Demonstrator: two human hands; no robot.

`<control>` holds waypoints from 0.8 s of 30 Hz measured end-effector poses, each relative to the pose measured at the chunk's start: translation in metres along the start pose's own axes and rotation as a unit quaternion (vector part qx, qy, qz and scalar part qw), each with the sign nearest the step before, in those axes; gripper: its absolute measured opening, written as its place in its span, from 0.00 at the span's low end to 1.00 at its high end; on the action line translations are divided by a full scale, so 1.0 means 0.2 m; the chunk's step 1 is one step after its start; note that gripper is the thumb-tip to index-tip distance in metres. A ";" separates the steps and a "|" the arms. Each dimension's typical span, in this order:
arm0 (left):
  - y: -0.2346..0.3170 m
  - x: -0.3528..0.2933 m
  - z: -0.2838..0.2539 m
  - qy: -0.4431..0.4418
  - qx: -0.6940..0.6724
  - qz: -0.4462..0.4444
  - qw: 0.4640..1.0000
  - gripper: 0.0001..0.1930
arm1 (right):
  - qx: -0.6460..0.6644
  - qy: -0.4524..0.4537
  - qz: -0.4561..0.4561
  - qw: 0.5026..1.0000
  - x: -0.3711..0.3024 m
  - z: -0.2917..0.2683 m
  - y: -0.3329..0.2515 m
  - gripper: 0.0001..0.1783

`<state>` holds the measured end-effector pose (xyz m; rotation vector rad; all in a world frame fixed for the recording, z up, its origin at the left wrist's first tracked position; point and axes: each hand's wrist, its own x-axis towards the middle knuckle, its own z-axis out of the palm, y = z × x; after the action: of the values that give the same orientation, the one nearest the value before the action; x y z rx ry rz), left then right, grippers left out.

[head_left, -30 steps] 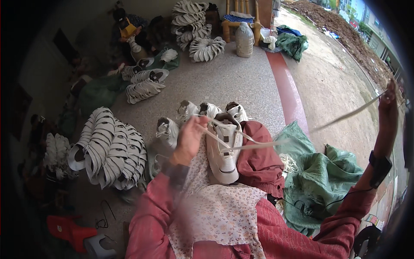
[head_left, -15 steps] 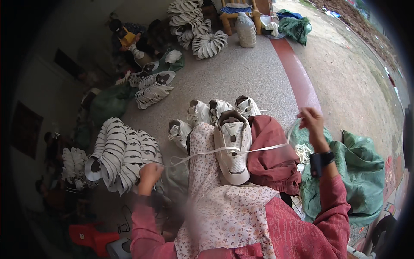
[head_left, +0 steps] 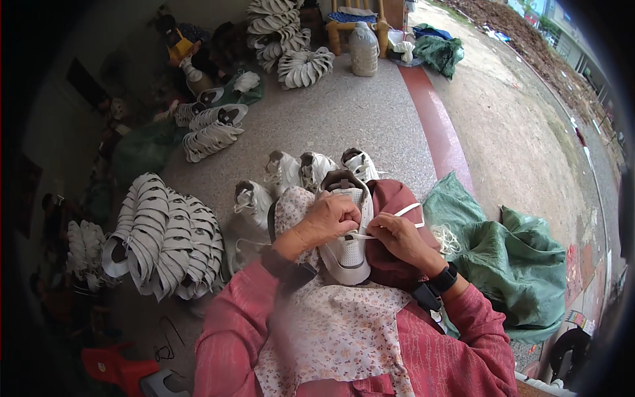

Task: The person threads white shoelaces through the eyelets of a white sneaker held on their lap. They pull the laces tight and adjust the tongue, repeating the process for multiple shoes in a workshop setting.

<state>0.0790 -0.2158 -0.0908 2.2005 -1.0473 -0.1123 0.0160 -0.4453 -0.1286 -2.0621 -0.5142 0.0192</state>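
Observation:
A white sneaker [head_left: 348,261] with a brown lining rests on my lap, its toe pointing toward me. My left hand [head_left: 324,221] is closed over the shoe's left side, pinching the white shoelace at the eyelets. From the right, my right hand [head_left: 400,237] pinches the same shoelace [head_left: 411,209], and a loose length of it loops above the fingers. Both hands nearly meet over the tongue and partly hide it. Under the shoe lie a floral cloth [head_left: 296,202] and a dark red cloth [head_left: 390,195].
Several laced white sneakers [head_left: 281,169] stand on the floor just beyond. Fanned stacks of white shoe uppers [head_left: 169,231] are at left. Green sacks [head_left: 522,261] and a bundle of white laces [head_left: 446,238] lie at right. A red plastic object [head_left: 116,367] sits lower left.
Both hands have come in from wide apart, where they held the lace stretched out sideways, to the middle of the shoe. The view has shifted slightly.

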 end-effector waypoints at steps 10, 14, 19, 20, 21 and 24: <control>-0.03 0.02 0.03 -0.016 -0.140 -0.048 0.989 0.04 | 0.191 -0.078 0.196 0.959 0.09 -0.01 0.00 0.11; -0.01 0.01 0.03 -0.026 -0.190 -0.088 0.978 0.04 | 0.186 -0.109 0.237 0.947 0.11 -0.05 -0.07 0.12; -0.05 0.01 0.02 -0.026 -0.165 -0.022 0.986 0.06 | -0.123 0.039 -0.043 0.991 0.13 -0.09 -0.16 0.19; -0.05 0.01 0.02 -0.028 -0.159 -0.014 0.987 0.06 | -0.143 -0.020 -0.047 0.988 0.14 -0.10 -0.15 0.20; -0.05 0.01 0.02 -0.031 -0.156 -0.012 0.987 0.07 | -0.163 -0.079 -0.051 0.982 0.15 -0.12 -0.13 0.22; -0.06 0.01 0.03 -0.031 -0.141 -0.002 0.990 0.07 | -0.187 -0.131 -0.095 0.969 0.21 -0.14 -0.09 0.19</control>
<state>0.0860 -0.2147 -0.1020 1.9544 -0.9952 -0.3137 0.0537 -0.4452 -0.0906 -2.3822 -0.9353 0.0880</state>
